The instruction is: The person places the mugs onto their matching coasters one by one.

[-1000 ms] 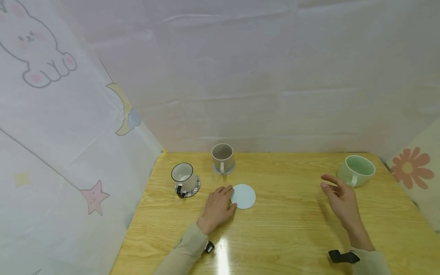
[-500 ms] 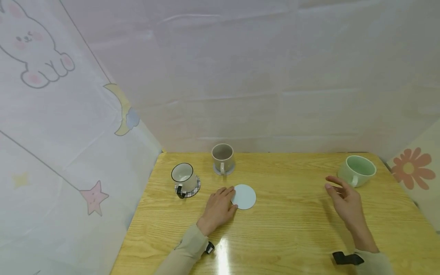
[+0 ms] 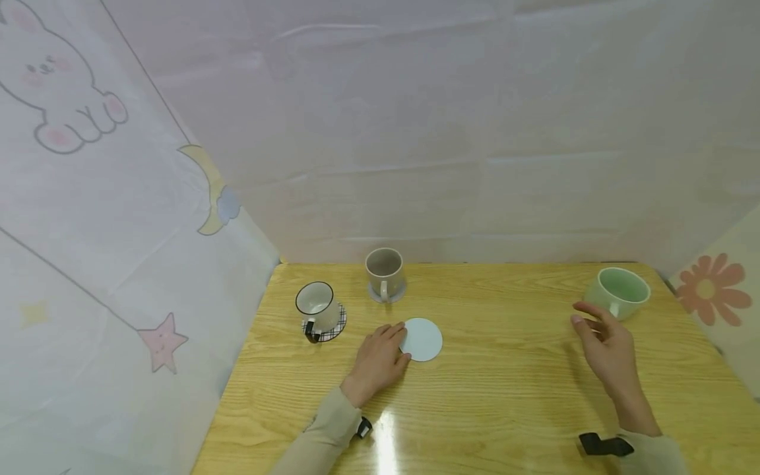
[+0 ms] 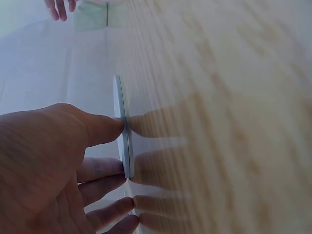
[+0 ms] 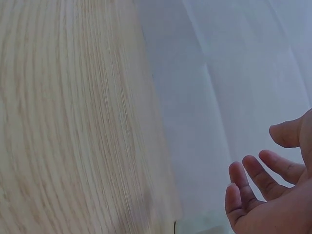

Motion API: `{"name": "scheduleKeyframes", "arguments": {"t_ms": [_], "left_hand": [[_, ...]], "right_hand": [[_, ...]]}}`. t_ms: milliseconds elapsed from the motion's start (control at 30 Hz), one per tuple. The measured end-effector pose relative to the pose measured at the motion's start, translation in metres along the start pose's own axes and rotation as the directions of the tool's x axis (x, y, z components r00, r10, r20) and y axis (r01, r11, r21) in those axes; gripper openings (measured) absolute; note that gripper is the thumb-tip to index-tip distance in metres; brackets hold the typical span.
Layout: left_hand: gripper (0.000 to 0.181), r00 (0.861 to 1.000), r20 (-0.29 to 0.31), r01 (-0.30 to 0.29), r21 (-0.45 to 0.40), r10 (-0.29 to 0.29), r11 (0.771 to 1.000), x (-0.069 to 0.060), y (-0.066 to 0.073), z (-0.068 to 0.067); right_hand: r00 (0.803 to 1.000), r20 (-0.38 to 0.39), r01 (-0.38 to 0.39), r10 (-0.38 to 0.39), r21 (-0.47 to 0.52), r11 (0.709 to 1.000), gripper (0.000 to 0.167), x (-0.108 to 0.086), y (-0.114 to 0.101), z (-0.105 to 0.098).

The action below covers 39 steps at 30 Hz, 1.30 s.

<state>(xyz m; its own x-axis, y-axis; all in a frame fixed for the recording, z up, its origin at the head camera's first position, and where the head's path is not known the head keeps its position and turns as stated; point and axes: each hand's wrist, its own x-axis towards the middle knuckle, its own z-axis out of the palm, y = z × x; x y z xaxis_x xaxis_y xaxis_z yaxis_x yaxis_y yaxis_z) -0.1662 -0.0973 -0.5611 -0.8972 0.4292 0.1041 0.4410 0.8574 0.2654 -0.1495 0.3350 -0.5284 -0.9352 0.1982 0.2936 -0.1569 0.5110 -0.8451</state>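
In the head view my left hand rests at the left edge of a pale blue round coaster on the wooden table. The left wrist view has that hand's thumb and fingertips touching the rim of the coaster, which lies flat. My right hand is raised over the right side of the table, fingers loosely bent, nothing held. Beside its fingertips stands a light green mug, its handle towards me. Whether the fingers touch that handle, I cannot tell. In the right wrist view the right hand is spread apart.
A white mug with a black rim and handle stands on a checked coaster at left. Behind it to the right, a grey-beige mug stands on a lavender coaster. Printed sheeting rises behind the table.
My right hand has moved rightward, closer to the green mug's handle. The left hand stays at the pale blue coaster, and the mugs stand where they were.
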Motion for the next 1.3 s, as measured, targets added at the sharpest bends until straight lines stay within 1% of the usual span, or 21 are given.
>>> {"name": "scheduleKeyframes", "arguments": {"t_ms": [100,233,367,500,633,800,1000,1133,1300], "left_hand": [[0.052,1.000,0.003,-0.004,-0.024,0.004,1.000,0.000,-0.001,0.001],[0.053,1.000,0.017,0.004,-0.066,-0.003,0.998,-0.001,-0.001,0.001],[0.054,0.999,0.031,0.020,-0.101,-0.017,0.995,-0.001,0.000,0.001],[0.055,0.998,0.054,0.043,-0.109,-0.037,0.993,-0.002,0.002,0.001],[0.055,0.996,0.069,0.058,-0.100,-0.051,0.993,-0.003,0.003,0.000],[0.055,0.997,0.062,0.054,-0.081,-0.050,0.995,-0.003,0.003,0.000],[0.055,0.997,0.063,0.051,-0.078,-0.046,0.996,-0.002,0.002,0.001],[0.055,0.997,0.063,0.051,-0.076,-0.046,0.996,-0.003,0.002,0.000],[0.055,0.997,0.067,0.051,-0.073,-0.046,0.996,-0.003,0.003,-0.001]], "right_hand": [[1.000,-0.007,-0.006,0.006,-0.008,1.000,0.038,0.000,0.001,-0.003],[0.999,-0.038,-0.012,0.012,-0.016,1.000,0.036,0.000,0.004,-0.010],[0.996,-0.081,-0.040,0.039,-0.005,0.999,0.035,0.001,0.007,-0.016],[0.989,-0.127,-0.078,0.079,0.012,0.997,0.033,0.003,0.009,-0.022],[0.974,-0.172,-0.141,0.146,0.039,0.989,0.031,0.005,0.012,-0.026],[0.956,-0.193,-0.214,0.222,0.058,0.975,0.030,0.008,0.016,-0.033],[0.941,-0.211,-0.261,0.266,0.050,0.964,0.032,0.012,0.021,-0.041],[0.936,-0.204,-0.281,0.286,0.051,0.958,0.032,0.014,0.025,-0.042],[0.919,-0.214,-0.321,0.332,0.083,0.943,0.032,0.016,0.032,-0.041]]}}
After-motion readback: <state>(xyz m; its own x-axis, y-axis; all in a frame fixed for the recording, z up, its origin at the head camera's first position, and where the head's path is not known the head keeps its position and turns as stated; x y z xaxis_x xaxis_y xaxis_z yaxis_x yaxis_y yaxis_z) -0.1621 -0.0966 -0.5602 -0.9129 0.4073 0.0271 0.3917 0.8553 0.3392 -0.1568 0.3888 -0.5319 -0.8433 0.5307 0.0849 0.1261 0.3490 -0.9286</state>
